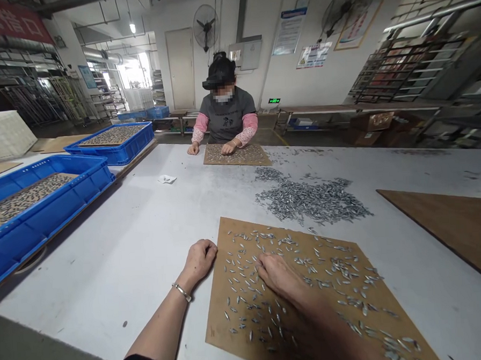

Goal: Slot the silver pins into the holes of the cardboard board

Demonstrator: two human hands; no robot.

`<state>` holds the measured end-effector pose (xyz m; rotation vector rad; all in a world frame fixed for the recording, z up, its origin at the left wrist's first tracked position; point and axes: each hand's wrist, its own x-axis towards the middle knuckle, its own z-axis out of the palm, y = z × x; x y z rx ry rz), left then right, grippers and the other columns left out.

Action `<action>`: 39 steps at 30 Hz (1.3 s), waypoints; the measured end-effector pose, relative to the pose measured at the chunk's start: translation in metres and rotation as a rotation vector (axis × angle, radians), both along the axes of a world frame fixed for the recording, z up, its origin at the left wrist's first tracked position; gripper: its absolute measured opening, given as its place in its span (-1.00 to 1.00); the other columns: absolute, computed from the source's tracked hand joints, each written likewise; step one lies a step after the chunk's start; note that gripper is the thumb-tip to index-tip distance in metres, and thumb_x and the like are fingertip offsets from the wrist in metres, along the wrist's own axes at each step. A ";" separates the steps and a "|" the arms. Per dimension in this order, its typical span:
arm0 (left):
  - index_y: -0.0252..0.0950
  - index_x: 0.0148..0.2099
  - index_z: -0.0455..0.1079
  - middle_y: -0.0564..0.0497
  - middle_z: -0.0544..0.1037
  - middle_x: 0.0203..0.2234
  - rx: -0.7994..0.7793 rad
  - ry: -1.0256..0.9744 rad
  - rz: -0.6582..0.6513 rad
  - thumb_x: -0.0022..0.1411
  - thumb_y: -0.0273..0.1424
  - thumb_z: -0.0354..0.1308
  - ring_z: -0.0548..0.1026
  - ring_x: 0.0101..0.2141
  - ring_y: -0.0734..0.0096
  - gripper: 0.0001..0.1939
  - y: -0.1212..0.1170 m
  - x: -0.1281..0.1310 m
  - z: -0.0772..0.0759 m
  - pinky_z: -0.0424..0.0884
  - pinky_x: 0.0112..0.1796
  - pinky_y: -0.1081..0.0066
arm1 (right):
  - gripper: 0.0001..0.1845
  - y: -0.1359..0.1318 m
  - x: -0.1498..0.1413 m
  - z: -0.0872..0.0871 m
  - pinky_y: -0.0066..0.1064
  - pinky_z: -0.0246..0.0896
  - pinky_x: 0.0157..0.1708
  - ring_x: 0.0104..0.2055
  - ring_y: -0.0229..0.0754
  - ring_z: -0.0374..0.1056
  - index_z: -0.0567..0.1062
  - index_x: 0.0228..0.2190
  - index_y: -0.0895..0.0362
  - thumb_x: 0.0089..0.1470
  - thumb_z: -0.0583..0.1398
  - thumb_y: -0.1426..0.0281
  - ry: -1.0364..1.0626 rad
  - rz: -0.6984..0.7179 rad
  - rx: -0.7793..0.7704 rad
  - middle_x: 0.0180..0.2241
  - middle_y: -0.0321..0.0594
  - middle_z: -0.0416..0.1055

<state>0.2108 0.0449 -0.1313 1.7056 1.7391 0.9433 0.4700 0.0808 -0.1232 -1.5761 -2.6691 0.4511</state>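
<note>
A brown perforated board lies on the white table in front of me, scattered with several small silver metal pieces. My left hand grips the board's left edge with curled fingers; a bracelet circles the wrist. My right hand rests palm down on the board, its fingers touching the metal pieces. A loose heap of the same metal pieces lies on the table just beyond the board.
Across the table a person works with both hands on a similar board. Two blue crates holding filled boards stand at the left. Another brown board lies at the right. Racks and shelves line the walls.
</note>
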 end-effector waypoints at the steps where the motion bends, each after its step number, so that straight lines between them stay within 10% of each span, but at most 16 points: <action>1: -0.25 -0.25 0.52 -0.08 0.64 -0.26 0.002 0.002 -0.002 0.38 -0.35 0.01 0.55 -0.23 0.23 -0.74 0.000 0.000 0.000 0.38 -0.17 0.32 | -0.72 0.002 0.002 0.001 -0.37 0.03 -0.27 -0.25 -0.14 0.38 0.46 -0.40 0.10 0.32 0.02 0.44 0.008 -0.007 0.007 -0.31 -0.13 0.49; 18: -0.25 -0.26 0.50 -0.08 0.63 -0.27 -0.001 0.004 0.004 0.38 -0.32 0.01 0.55 -0.24 0.22 -0.74 0.001 0.000 0.000 0.39 -0.17 0.30 | -0.69 0.017 0.009 -0.019 -0.36 0.06 -0.24 -0.20 -0.12 0.38 0.50 -0.34 0.10 0.38 0.02 0.37 0.061 0.016 0.162 -0.25 -0.14 0.47; 39: -0.24 -0.28 0.52 -0.07 0.63 -0.29 -0.011 0.016 0.019 0.37 -0.38 0.03 0.55 -0.28 0.24 -0.75 0.000 0.002 -0.002 0.39 -0.20 0.32 | -0.77 0.040 -0.030 0.010 -0.39 0.05 -0.23 -0.13 -0.11 0.43 0.58 -0.29 0.14 0.32 0.13 0.40 0.066 -0.065 0.102 -0.21 -0.09 0.57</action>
